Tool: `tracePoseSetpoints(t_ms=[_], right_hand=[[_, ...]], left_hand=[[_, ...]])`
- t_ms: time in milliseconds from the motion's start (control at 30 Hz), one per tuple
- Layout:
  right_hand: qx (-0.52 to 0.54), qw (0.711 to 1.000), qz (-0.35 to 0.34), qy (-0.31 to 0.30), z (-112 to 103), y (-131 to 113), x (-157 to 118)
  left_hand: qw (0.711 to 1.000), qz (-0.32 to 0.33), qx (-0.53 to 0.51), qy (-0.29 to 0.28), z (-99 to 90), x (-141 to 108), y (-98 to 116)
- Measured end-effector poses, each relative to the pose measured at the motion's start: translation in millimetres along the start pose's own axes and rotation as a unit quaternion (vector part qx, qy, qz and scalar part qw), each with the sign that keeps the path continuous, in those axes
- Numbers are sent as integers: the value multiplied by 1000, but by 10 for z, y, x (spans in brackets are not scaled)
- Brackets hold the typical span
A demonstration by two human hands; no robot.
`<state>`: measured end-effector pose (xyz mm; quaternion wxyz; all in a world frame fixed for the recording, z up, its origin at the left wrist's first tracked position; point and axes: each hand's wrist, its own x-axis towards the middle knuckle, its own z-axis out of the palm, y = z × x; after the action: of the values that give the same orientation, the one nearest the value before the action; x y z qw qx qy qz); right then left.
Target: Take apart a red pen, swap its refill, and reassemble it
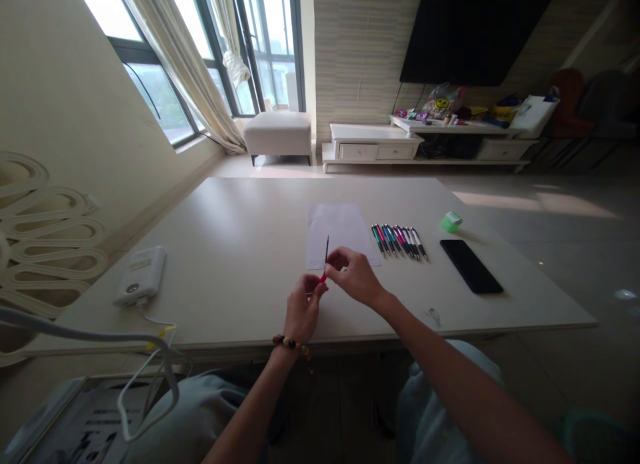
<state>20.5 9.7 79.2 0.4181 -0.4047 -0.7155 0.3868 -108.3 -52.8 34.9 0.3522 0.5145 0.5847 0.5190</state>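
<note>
Near the table's front edge, my left hand (303, 309) is closed around a red pen barrel (323, 278), of which only a short piece shows. My right hand (354, 275) pinches a thin dark pen refill (327, 245) just above the barrel; it points up and away from me. Whether its lower end sits inside the barrel is hidden by my fingers. Beyond both hands lies a sheet of white paper (335, 224). To its right, several click pens (397, 242) in different colours lie side by side in a row.
On the right of the white table (235, 251) are a black phone (471, 267) and a small green-and-white box (451, 222). A little clear item (434, 316) lies near the front edge. At the left, a white power bank (143, 274) trails a cable (150, 315).
</note>
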Motion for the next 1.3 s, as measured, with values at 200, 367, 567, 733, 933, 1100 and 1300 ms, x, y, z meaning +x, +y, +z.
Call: tracePoseSetpoints(t_ms=[200, 367, 567, 733, 933, 1100, 1300], right_hand=[[49, 999, -7, -19, -64, 1, 19], [62, 995, 10, -81, -36, 45, 10], [32, 986, 46, -155, -167, 82, 64], [-247, 953, 133, -116, -305, 252, 140], [-368, 906, 150, -149, -42, 455, 97], [-296, 942, 106, -115, 6, 475, 126], [92, 995, 28, 39, -143, 207, 180]], left_hand=[[1000, 16, -9, 8, -5, 4, -8], [998, 57, 26, -18, -5, -13, 2], [996, 71, 49, -4, 7, -31, 74], [997, 40, 43, 43, -28, -13, 76], [998, 27, 42, 45, -21, -17, 101], [997, 19, 53, 44, -17, -15, 106], [997, 19, 61, 33, 7, -19, 80]])
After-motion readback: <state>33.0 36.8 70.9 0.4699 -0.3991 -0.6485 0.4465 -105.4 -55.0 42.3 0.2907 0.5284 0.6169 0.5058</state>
